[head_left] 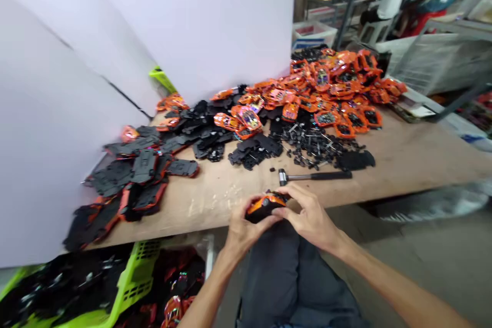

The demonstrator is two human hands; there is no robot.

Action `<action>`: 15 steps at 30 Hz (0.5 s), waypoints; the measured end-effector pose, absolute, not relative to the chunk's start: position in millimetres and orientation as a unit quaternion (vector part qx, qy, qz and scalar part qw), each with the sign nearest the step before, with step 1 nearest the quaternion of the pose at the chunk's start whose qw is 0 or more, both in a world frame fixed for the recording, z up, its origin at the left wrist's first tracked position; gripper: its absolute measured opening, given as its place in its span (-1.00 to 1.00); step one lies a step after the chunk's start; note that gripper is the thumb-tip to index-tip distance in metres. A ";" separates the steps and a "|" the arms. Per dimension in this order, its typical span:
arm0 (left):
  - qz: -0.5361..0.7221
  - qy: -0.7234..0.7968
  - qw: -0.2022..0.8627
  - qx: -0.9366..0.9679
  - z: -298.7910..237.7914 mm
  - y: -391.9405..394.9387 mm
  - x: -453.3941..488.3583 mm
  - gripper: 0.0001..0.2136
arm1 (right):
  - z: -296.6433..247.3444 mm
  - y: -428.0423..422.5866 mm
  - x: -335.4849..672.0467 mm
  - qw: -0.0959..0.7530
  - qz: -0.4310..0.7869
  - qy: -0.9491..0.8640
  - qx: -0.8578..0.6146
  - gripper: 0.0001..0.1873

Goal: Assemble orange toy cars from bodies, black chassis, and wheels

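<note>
Left hand (pixel 243 226) and right hand (pixel 312 217) both half-curled, gripping orange-black toy car (pixel 265 209) between them; hammer (pixel 315 176) on table (pixel 415 146), car's two o'clock.

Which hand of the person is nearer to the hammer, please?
Right. The right hand is just on the near side of the hammer; the left hand is farther away, left of its head.

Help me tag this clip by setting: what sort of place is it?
Probably a toy workshop or small factory: orange toy cars are heaped on a table, with loose black parts and a hammer nearby.
</note>
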State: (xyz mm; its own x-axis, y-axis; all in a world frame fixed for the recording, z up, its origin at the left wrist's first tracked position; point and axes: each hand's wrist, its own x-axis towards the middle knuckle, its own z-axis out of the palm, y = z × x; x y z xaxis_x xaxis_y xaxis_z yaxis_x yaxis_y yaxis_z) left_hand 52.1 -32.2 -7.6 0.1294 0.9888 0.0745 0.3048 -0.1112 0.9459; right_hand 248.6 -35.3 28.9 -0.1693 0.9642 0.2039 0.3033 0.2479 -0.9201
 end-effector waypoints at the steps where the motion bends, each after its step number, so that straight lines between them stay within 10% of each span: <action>1: 0.400 0.519 0.404 0.638 -8.9 -36.1 53.6 -0.58 | 26.1 -33.5 248.5 0.414 0.405 -0.659 -0.480 -0.75; 7: 0.481 0.609 0.156 0.612 18.3 16.4 -21.9 -0.59 | -1.7 -2.3 259.4 0.392 0.362 -0.665 -0.523 -0.46; 15: 0.386 0.776 -0.112 0.486 99.9 125.1 -186.3 -0.34 | 5.4 36.8 258.3 0.383 0.260 -0.729 -0.504 -0.67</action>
State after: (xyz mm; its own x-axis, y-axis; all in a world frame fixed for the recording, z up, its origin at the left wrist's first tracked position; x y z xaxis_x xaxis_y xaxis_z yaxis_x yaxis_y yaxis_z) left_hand -186.3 125.1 99.9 -0.5028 0.6674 0.5493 0.8406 0.2295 0.4906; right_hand 258.3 36.8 5.4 -0.1978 0.9342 0.2970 0.5363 0.3567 -0.7649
